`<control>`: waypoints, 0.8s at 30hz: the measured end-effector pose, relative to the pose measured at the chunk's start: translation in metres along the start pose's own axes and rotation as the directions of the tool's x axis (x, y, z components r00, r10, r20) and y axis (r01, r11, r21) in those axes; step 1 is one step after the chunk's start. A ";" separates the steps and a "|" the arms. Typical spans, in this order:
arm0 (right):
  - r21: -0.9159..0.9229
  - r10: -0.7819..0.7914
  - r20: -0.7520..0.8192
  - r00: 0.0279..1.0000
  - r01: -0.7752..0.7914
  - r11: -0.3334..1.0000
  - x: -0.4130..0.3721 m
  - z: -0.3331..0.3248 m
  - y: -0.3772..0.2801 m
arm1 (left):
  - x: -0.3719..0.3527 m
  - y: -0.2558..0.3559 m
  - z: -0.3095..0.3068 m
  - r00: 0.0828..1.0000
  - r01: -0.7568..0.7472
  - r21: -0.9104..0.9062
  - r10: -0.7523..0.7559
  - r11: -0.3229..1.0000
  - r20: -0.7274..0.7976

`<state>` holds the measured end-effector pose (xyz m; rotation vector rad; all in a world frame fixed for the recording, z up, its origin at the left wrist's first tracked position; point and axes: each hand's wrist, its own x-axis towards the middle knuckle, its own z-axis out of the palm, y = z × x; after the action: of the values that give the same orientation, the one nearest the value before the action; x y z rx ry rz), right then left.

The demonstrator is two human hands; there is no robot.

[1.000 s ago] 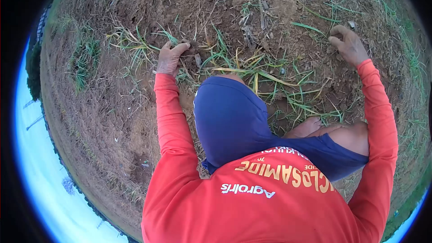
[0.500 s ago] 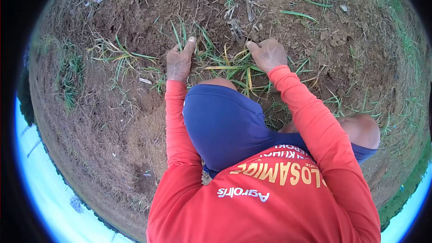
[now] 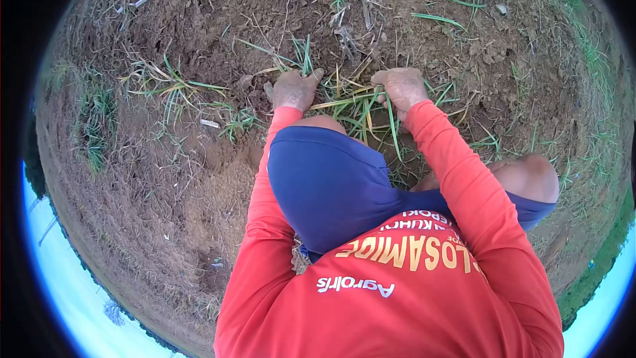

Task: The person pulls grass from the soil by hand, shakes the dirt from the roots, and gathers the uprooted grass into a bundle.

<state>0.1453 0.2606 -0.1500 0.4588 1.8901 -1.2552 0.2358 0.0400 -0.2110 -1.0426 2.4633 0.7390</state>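
My left hand (image 3: 295,90) is closed low over the soil, its thumb pointing right. Green blades stick up just beyond that thumb and appear to come out of its grip; the curled fingers are mostly hidden. A short distance to the right, my right hand (image 3: 401,91) pinches some long grass blades between thumb and fingers, with one blade hanging down below it. Between the two hands grows a clump of green and yellowing grass (image 3: 361,107), its base partly hidden by leaves.
Brown soil (image 3: 218,172) with dry straw surrounds me. Another grass tuft (image 3: 175,86) grows at the left, near a small pale stick (image 3: 210,123). My knee in blue shorts (image 3: 328,172) is close below the hands. Loose green blades (image 3: 440,20) lie farther ahead.
My left hand has moved right and slightly nearer, closer to the clump. My right hand has shifted slightly nearer, and grass blades now show in its pinch.
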 end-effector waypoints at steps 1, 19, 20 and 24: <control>-0.022 -0.038 0.049 0.998 0.040 0.999 -0.013 -0.004 -0.008 | 0.000 -0.001 0.004 0.999 -0.023 -0.022 0.022 0.999 -0.033; -0.451 -0.339 -0.313 0.887 0.176 0.875 -0.003 -0.087 0.022 | -0.015 0.007 0.032 0.970 0.181 -0.808 -0.239 0.560 0.052; -0.484 -0.346 -0.301 0.889 0.170 0.859 0.004 -0.083 0.025 | -0.017 0.007 0.032 0.972 0.149 -0.796 -0.235 0.586 0.009; -0.556 -0.375 -0.306 0.875 0.156 0.817 0.014 -0.070 0.032 | -0.025 -0.005 0.003 0.988 0.070 -0.786 -0.150 0.614 -0.029</control>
<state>0.1288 0.3347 -0.1667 0.1591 2.6217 -0.7905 0.2566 0.0524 -0.2021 -1.5165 2.0855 1.8674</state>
